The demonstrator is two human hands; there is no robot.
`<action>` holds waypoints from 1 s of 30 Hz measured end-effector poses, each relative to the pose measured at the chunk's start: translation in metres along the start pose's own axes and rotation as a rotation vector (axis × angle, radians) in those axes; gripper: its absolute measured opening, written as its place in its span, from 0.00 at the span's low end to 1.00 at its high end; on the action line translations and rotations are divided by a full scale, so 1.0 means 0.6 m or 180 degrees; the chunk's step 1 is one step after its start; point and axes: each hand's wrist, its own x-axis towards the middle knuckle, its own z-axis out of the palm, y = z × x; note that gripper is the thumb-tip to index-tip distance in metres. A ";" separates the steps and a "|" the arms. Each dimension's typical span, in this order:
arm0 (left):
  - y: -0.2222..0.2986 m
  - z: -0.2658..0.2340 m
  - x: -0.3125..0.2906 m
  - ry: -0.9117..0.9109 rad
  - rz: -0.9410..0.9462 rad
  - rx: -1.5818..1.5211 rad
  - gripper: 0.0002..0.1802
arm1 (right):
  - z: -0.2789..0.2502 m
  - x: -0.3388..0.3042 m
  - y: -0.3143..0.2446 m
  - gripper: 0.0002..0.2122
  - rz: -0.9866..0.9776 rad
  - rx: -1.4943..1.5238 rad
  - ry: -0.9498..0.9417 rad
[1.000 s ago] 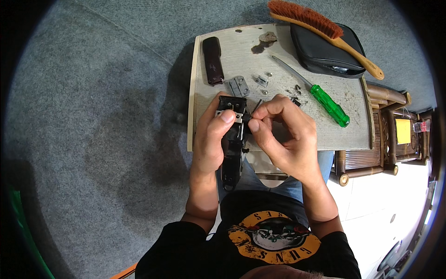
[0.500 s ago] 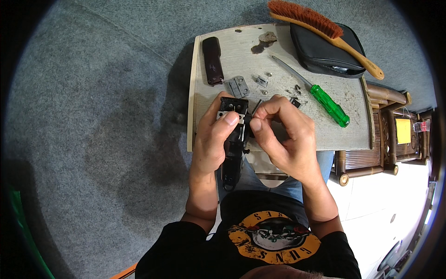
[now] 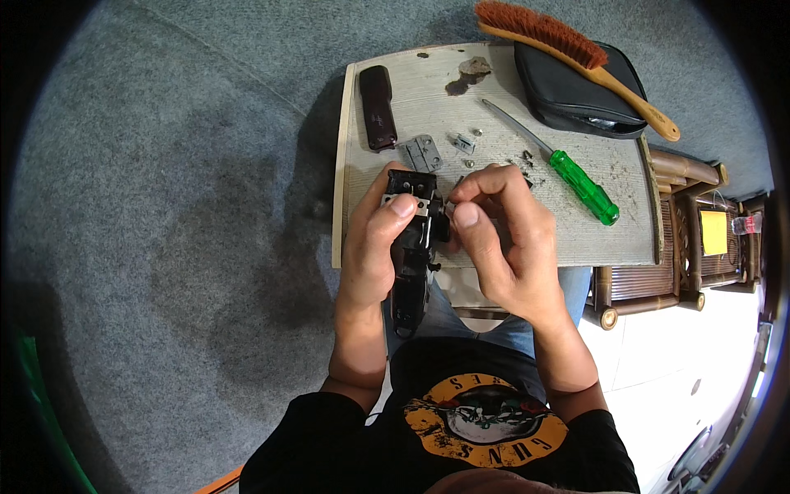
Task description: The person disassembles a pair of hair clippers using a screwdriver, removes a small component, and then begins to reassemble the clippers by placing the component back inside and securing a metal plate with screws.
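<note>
My left hand (image 3: 368, 255) is wrapped round a black hair clipper (image 3: 411, 288) with its housing off, so its inner parts show. The left thumb presses on a pale metal piece near the clipper's blade end. Just beside the clipper's right side is my right hand (image 3: 520, 243), thumb and forefinger pinched close together; whatever small thing they hold is too small to make out. A flat grey clipper blade (image 3: 422, 153) lies just beyond the clipper. Next to it are a small metal part (image 3: 464, 143) and a few screws (image 3: 469, 164).
A dark maroon clipper cover (image 3: 377, 107) lies at the table's far left. To the right is a screwdriver (image 3: 586, 188) with a green handle. A brush (image 3: 576, 49) rests across a black zip case (image 3: 568, 103). Hair bits dot the wooden table (image 3: 428, 82); bamboo furniture (image 3: 634, 235) stands right.
The right thumb and forefinger have shifted slightly, and the thin dark rod near their tips shows less. My left thumb has moved a little to the left on the clipper.
</note>
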 end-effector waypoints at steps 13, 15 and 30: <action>-0.006 -0.013 0.005 -0.0136 0.0122 0.0213 0.13 | 0.000 0.004 0.010 0.06 -0.0462 -0.0473 -0.0031; -0.005 -0.013 0.004 -0.0112 0.0176 0.0303 0.13 | 0.001 0.003 0.009 0.06 -0.0418 -0.0476 -0.0051; -0.002 0.012 0.004 -0.0069 0.0204 -0.0041 0.19 | -0.109 -0.015 0.018 0.07 -0.1452 -0.0986 0.1137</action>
